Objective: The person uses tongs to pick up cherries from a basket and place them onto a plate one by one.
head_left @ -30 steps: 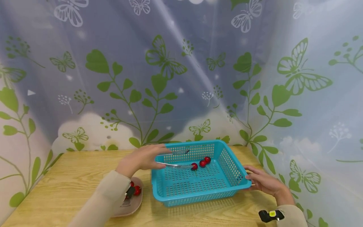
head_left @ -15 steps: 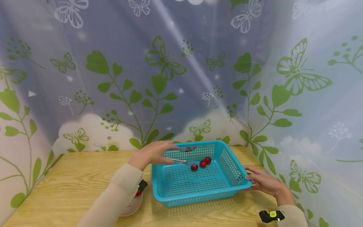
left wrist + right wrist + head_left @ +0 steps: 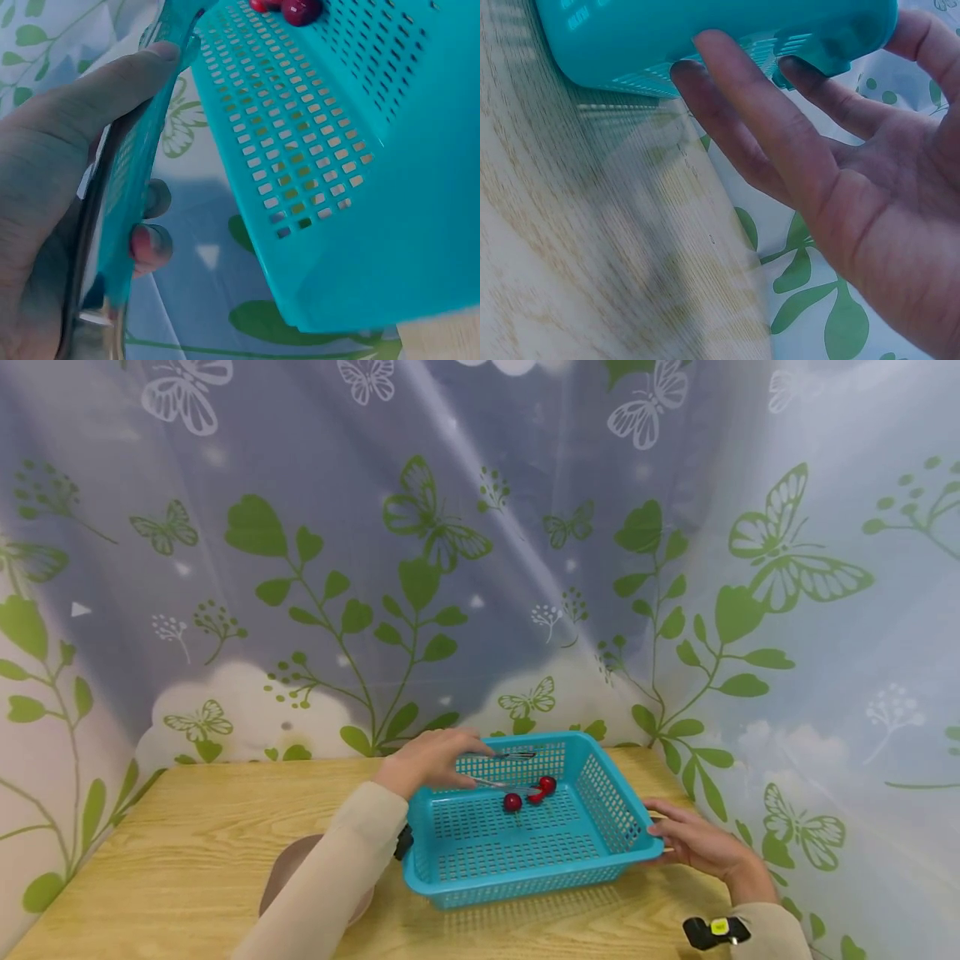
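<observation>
My left hand (image 3: 431, 760) holds metal tongs (image 3: 495, 784) over the left side of a blue plastic basket (image 3: 525, 878). In the left wrist view the thumb lies along one arm of the tongs (image 3: 112, 217), with fingertips on the far side. Their prongs are spread, the lower one in front of a red cherry (image 3: 536, 797). Another cherry (image 3: 549, 785) touches it, and a third cherry (image 3: 512, 802) lies slightly left on the basket floor. At the basket's right end, my right hand (image 3: 701, 842) grips the rim between thumb and fingers; the fingers (image 3: 761, 124) reach along the outer wall.
A pinkish plate (image 3: 281, 870) stands left of the basket, partly covered by the left sleeve. Basket and plate rest on a wooden table (image 3: 217, 827). Behind and to the right hangs a curtain (image 3: 480, 610) printed with butterflies and leaves.
My left hand has moved right with the tongs, whose lower prong has gone from the leftmost cherry to the middle one. The sleeve now hides the plate's cherries. The right hand stays put.
</observation>
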Action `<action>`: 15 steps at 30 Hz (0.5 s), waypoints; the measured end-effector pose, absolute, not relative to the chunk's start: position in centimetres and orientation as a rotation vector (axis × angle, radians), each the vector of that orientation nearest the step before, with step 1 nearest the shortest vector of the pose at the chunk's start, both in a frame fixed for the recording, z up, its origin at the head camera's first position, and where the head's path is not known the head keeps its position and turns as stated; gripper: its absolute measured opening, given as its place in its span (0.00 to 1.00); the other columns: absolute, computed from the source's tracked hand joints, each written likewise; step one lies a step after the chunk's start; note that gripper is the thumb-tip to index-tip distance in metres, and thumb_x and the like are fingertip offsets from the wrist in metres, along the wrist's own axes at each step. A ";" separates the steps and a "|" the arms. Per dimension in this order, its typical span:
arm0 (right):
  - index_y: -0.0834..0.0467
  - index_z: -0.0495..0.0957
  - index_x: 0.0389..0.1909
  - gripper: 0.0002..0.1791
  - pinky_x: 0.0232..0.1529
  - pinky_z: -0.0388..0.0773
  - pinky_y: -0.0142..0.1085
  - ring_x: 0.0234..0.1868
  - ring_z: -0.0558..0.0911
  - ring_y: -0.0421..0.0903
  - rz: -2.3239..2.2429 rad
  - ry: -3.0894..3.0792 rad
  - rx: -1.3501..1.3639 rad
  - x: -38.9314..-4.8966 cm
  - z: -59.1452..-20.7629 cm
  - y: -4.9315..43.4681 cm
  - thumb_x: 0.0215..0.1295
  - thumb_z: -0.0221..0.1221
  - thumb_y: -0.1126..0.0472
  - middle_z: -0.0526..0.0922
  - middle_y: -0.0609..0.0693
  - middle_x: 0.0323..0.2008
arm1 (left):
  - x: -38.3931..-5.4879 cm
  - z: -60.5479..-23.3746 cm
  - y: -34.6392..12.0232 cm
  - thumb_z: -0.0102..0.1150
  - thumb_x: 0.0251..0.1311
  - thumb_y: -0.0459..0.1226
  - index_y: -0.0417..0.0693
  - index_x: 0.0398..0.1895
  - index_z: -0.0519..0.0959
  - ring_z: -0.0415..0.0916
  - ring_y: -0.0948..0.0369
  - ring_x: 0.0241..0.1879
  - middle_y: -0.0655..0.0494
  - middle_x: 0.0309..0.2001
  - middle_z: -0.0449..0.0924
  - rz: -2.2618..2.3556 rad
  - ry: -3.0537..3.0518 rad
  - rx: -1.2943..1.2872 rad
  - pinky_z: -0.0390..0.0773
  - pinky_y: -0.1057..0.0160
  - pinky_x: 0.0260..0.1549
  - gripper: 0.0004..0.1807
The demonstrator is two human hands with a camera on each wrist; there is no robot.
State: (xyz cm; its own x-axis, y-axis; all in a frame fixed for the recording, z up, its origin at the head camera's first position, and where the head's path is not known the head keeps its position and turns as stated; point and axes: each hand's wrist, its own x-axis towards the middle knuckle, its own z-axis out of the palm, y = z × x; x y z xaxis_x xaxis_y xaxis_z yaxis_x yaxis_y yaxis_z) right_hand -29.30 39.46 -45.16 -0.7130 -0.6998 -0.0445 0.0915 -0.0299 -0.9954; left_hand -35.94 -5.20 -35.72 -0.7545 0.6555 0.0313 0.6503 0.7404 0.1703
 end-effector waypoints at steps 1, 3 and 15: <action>0.42 0.67 0.69 0.24 0.59 0.84 0.48 0.60 0.85 0.45 -1.802 1.687 -0.639 -29.3 -45.2 39.5 0.83 0.38 0.67 0.82 0.46 0.62 | -36.1 -35.8 -5.1 0.71 0.64 0.47 0.66 0.70 0.77 0.69 0.53 0.73 0.56 0.75 0.70 0.243 2.907 1.086 0.74 0.48 0.68 0.30; 0.42 0.67 0.69 0.24 0.59 0.84 0.48 0.60 0.85 0.45 -1.803 1.695 -0.634 -29.3 -45.2 39.5 0.83 0.38 0.67 0.82 0.46 0.61 | -36.4 -35.9 -4.8 0.72 0.63 0.47 0.67 0.69 0.77 0.70 0.54 0.73 0.57 0.74 0.71 0.208 2.913 1.072 0.75 0.49 0.68 0.30; 0.43 0.67 0.69 0.24 0.59 0.84 0.47 0.59 0.85 0.44 -1.799 1.710 -0.626 -29.2 -45.1 39.4 0.83 0.38 0.67 0.83 0.47 0.61 | -37.0 -36.1 -3.0 0.77 0.57 0.44 0.74 0.60 0.84 0.77 0.59 0.65 0.67 0.66 0.80 0.177 2.878 0.941 0.81 0.51 0.59 0.26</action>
State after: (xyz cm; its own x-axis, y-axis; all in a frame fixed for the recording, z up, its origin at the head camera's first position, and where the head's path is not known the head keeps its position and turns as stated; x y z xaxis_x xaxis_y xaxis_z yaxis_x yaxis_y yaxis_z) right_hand -29.20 39.44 -45.10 -0.7257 -0.6860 -0.0519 0.0864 -0.0160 -0.9961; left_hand -36.98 -3.03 -36.08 -0.8021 0.5935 -0.0664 0.5809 0.8012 0.1437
